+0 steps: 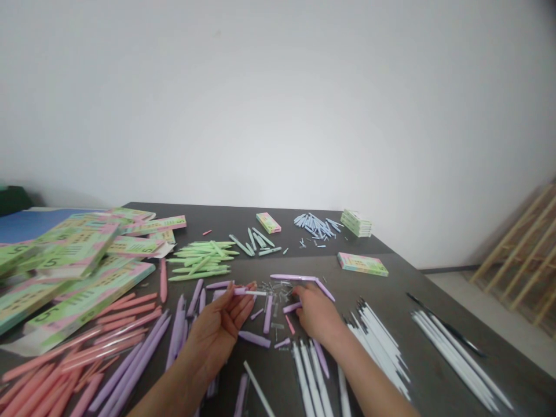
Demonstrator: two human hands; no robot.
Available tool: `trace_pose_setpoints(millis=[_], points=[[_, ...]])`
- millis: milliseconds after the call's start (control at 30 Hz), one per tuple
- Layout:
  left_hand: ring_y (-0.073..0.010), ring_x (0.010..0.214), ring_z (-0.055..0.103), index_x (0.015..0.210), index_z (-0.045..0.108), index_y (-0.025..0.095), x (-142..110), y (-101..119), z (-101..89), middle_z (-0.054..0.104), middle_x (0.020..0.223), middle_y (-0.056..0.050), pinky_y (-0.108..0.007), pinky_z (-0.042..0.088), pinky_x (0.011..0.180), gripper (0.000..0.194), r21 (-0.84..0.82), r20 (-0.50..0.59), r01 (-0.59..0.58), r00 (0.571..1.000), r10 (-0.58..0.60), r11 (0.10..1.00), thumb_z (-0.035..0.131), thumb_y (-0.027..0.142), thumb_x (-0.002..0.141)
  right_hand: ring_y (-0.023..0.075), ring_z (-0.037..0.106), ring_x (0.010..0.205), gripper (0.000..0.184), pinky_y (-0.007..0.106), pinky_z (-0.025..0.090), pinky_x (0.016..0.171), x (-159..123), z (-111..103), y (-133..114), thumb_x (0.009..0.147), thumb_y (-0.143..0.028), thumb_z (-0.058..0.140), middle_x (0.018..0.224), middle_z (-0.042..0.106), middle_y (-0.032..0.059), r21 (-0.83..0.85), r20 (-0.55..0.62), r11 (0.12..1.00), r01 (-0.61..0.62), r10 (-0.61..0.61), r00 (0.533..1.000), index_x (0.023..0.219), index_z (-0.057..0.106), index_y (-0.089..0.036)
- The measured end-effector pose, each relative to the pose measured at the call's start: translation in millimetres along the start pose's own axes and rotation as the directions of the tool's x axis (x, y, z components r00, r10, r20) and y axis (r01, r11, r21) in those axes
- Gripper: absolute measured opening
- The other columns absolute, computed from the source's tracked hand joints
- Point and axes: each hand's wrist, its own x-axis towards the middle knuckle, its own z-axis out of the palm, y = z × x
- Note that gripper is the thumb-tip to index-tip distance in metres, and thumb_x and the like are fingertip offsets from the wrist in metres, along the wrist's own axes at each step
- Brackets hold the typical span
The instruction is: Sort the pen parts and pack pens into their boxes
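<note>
My left hand (pixel 217 324) is closed, thumb and fingers pinching a purple pen barrel (pixel 240 292) with a white refill (pixel 257 293) sticking out to the right. Close by on the dark table, my right hand (pixel 316 310) has its fingers bent together at a scatter of small clear pieces and springs (pixel 280 289); whatever is between its fingertips is hidden. Around both hands lie loose purple pen parts, among them a barrel (pixel 268 314) and a tapered piece (pixel 254 339). White refills (pixel 313 376) lie in front of my right hand.
Pink pen barrels (pixel 47 382) and piled green-and-pink boxes (pixel 78 249) cover the left side. Green pens (pixel 202 260) and blue parts (pixel 317 225) lie farther back. More white refills (pixel 460 359) are at the right, and a single box (pixel 362 264) rests behind them.
</note>
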Motion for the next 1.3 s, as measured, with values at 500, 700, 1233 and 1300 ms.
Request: trace_pose_setpoints(millis=[500, 700, 1233, 1300], points=[[-0.018, 0.066, 0.069, 0.072, 0.055, 0.011, 4.5, 1.3, -1.9, 0.07, 0.076, -0.013, -0.025, 0.058, 0.056, 0.014, -0.007, -0.002, 0.005, 1.0, -0.005, 1.0, 0.047, 0.008, 0.083, 0.021, 0.052, 0.1, 0.041, 0.027, 0.036, 0.084, 3.1, -9.8, 6.3, 0.064, -0.001, 0.053, 0.103, 0.056, 0.0084, 0.01, -0.039, 0.998, 0.065, -0.064, 0.997, 0.101, 0.062, -0.019], [-0.0172, 0.062, 0.069, 0.073, 0.055, 0.011, 4.1, 3.1, -1.4, 0.07, 0.074, -0.014, -0.024, 0.057, 0.054, 0.015, 0.0, -0.005, -0.002, 1.0, 0.002, 1.0, 0.045, 0.008, 0.084, 0.0195, 0.053, 0.095, 0.037, 0.027, 0.036, 0.083, 8.2, -20.8, 14.8, 0.071, 0.0, 0.046, 0.097, 0.057, 0.0076, 0.023, -0.099, 0.998, 0.064, -0.061, 0.993, 0.099, 0.063, -0.019], [-0.0165, 0.062, 0.069, 0.073, 0.054, 0.011, 6.0, 2.7, -2.4, 0.071, 0.072, -0.012, -0.024, 0.057, 0.053, 0.016, 0.012, -0.01, 0.001, 1.0, -0.001, 1.0, 0.044, 0.008, 0.085, 0.0216, 0.049, 0.09, 0.012, 0.029, 0.034, 0.078, 11.7, -0.9, 0.2, 0.068, -0.008, 0.06, 0.089, 0.059, 0.0073, 0.079, -0.08, 0.975, 0.208, -0.202, 0.976, 0.074, 0.065, -0.017], [-0.0163, 0.061, 0.069, 0.074, 0.055, 0.011, 6.3, 2.9, -3.2, 0.071, 0.071, -0.012, -0.023, 0.057, 0.053, 0.016, 0.008, -0.012, -0.001, 1.0, 0.001, 1.0, 0.044, 0.009, 0.085, 0.0203, 0.05, 0.088, 0.015, 0.028, 0.035, 0.077, 6.9, -10.2, -5.0, 0.072, -0.008, 0.056, 0.088, 0.06, 0.006, 0.118, -0.104, 0.967, 0.225, -0.213, 0.972, 0.081, 0.062, -0.017]])
